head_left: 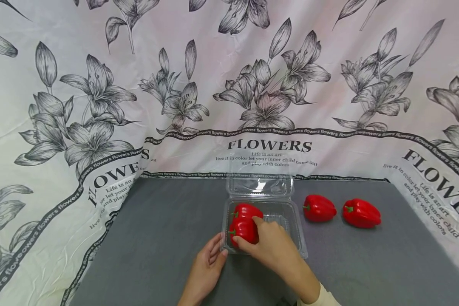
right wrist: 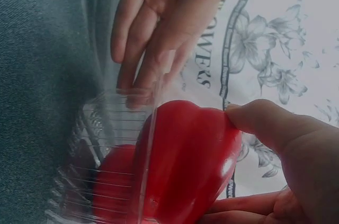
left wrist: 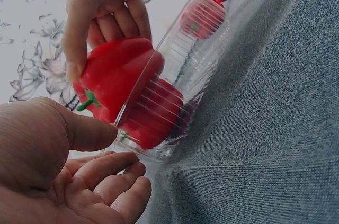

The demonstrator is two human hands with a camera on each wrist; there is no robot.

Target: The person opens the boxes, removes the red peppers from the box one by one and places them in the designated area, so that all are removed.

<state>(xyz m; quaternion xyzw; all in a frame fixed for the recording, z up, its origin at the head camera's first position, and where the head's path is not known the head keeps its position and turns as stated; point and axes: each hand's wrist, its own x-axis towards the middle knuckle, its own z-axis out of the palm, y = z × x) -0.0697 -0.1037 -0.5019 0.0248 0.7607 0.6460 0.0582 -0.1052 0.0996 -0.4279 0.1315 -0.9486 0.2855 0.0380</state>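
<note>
A clear plastic clamshell container (head_left: 303, 240) sits on the grey cloth with its lid (head_left: 235, 187) raised at the back. My left hand (head_left: 204, 268) pinches its front left rim, thumb above and fingers below. With thumb and fingers, my right hand (head_left: 274, 244) grips a red bell pepper (head_left: 243, 229) at the container's left front. In the left wrist view this held pepper (left wrist: 119, 70) is tilted and partly above the rim, its green stem facing the left hand. Another red bell pepper (head_left: 246, 209) lies just behind it inside the container.
Two more red bell peppers, a nearer one (head_left: 319, 208) and a farther one (head_left: 361, 213), lie on the grey cloth (head_left: 164, 229) right of the container. Behind the table hangs a flower-printed curtain (head_left: 183, 153), close to the raised lid.
</note>
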